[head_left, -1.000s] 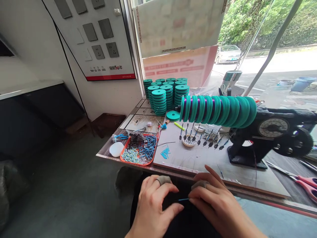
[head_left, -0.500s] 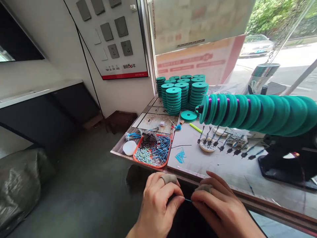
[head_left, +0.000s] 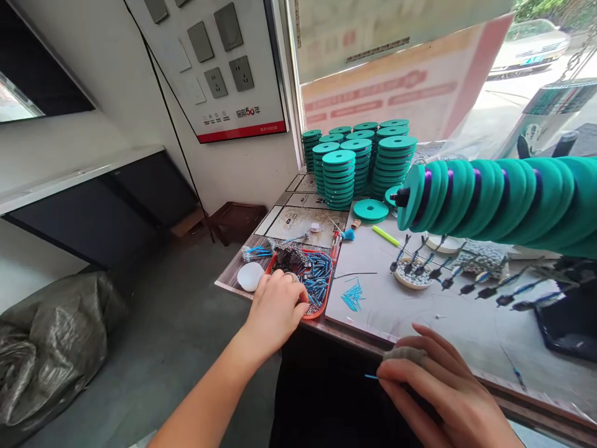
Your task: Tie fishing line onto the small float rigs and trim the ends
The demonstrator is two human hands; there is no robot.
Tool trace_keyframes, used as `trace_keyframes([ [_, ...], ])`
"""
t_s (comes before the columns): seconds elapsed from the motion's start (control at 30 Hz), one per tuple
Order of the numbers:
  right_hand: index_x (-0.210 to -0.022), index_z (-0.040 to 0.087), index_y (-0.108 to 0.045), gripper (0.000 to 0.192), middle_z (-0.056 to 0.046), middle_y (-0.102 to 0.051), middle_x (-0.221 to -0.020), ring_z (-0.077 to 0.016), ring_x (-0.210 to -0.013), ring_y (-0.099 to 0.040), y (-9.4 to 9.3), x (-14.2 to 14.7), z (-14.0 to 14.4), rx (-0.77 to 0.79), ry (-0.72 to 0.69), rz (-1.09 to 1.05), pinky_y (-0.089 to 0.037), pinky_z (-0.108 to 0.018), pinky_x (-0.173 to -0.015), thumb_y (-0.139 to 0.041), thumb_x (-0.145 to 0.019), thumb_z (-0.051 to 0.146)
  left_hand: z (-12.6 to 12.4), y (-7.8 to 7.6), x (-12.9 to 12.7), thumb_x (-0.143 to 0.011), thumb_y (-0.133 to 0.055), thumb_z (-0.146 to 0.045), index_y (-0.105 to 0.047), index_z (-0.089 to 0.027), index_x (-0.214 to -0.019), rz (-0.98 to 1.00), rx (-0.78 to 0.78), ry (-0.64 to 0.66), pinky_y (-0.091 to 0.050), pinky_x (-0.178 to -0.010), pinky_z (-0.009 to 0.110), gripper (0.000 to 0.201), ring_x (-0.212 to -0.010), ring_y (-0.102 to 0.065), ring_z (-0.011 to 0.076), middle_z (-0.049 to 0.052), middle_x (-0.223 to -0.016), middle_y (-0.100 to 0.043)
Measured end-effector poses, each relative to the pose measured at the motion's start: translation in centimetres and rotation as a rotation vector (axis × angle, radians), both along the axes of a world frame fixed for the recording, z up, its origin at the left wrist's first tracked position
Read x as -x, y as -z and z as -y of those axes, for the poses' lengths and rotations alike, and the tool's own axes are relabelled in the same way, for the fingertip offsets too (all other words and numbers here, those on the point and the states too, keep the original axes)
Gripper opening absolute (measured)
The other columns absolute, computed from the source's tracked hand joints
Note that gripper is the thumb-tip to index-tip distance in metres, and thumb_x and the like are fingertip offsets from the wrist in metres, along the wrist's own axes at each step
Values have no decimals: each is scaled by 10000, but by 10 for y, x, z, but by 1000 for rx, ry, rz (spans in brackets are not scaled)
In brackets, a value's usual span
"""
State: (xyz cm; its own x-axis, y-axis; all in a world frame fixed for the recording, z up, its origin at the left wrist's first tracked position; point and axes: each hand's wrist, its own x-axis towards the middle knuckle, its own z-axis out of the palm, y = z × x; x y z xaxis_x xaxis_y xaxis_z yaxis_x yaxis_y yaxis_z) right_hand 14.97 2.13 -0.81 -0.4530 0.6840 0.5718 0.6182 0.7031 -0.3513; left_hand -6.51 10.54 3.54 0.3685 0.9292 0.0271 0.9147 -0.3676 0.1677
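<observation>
My left hand (head_left: 277, 311) reaches over the near side of an orange tray (head_left: 311, 316), its fingers curled and pinched down by the contents. Its fingertips are partly hidden, and anything between them cannot be made out. Dark blue ribbed pieces (head_left: 319, 274) and small silvery bits fill the tray. Near the table's front edge, my right hand (head_left: 433, 386) pinches a thin blue stick (head_left: 371, 376) between thumb and index finger, its end poking out to the left. Both hands wear a greyish band on a finger.
Thin light-blue sticks (head_left: 353, 296) lie on the board right of the tray. A white round lid (head_left: 250, 276) sits left of it. Behind stand stacked teal spools (head_left: 339, 180). More teal discs on a rod (head_left: 489, 199) overhang a bowl of small beads (head_left: 413, 280) and several dark-tipped pieces.
My left hand has let go of the thin blue stick and moved forward and left to the tray. My right hand keeps the stick. The view has shifted slightly.
</observation>
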Motion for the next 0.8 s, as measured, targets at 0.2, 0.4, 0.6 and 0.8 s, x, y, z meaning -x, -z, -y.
trace_keyframes([
  [0.2,-853,217,-499,114,42,-613,-678,-152,-695,-599,2,5,2,-4,50,-71,-306,-350,-933,-468,-843,107,-3,-2,3,-777,-579,-101,-611,-191,-696,94,-22,-15,-367,-710,350,125,-739,-526,211,10,-694,-605],
  [0.4,-855,216,-521,93,34,-637,-669,-164,-686,-619,5,6,6,-49,149,-146,-315,-360,-931,-480,-842,133,15,-4,-2,-809,-532,-113,-581,-176,-722,388,-51,-90,-423,-659,259,118,-710,-579,162,2,-716,-635],
  [0.6,-783,219,-540,93,25,-631,-598,-176,-655,-632,5,10,13,-190,213,-158,-344,-349,-891,-497,-824,148,75,25,-29,-624,-764,-214,-634,-168,-668,1437,409,-401,-462,-615,183,145,-613,-583,108,-17,-626,-657],
  [0.8,-798,228,-556,101,29,-647,-642,-181,-686,-629,14,10,18,-163,217,-149,-339,-370,-913,-529,-795,130,87,41,-38,-541,-826,-178,-659,-156,-749,1681,538,-541,-467,-595,163,268,-598,-609,98,-6,-609,-677],
])
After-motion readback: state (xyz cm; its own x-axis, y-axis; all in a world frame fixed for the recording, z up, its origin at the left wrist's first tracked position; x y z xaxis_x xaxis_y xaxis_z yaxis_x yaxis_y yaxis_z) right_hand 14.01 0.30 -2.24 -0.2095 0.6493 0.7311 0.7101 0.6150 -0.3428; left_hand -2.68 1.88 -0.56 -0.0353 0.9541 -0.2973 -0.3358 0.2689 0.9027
